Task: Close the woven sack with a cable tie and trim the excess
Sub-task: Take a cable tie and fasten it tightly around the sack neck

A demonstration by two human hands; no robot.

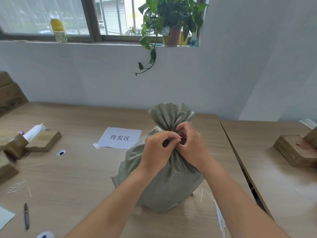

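Sack (pixel 164 177) stands upright near the middle of the table (pixel 77 177), toward its right edge, with its neck gathered and the mouth fanning out above. Both hands meet at that neck: the left hand (pixel 157 150) pinches a thin white sliver, apparently the tip of the tie (pixel 179 137), between thumb and fingers, while the right hand (pixel 189 145) is curled round the bunched fabric, holding it tight. Whether the tie already circles the neck or has entered its head is hidden by the fingers. By my reading the job sits in its early middle: the mouth is gathered, the tie is being threaded or about to be pulled, and cinching and trimming are left. No cutter shows clearly; a dark pen (pixel 26 216) lies near the front left corner. Loose white ties (pixel 217 208) lie by the sack at the front right, and more strips (pixel 16 187) near the left edge.
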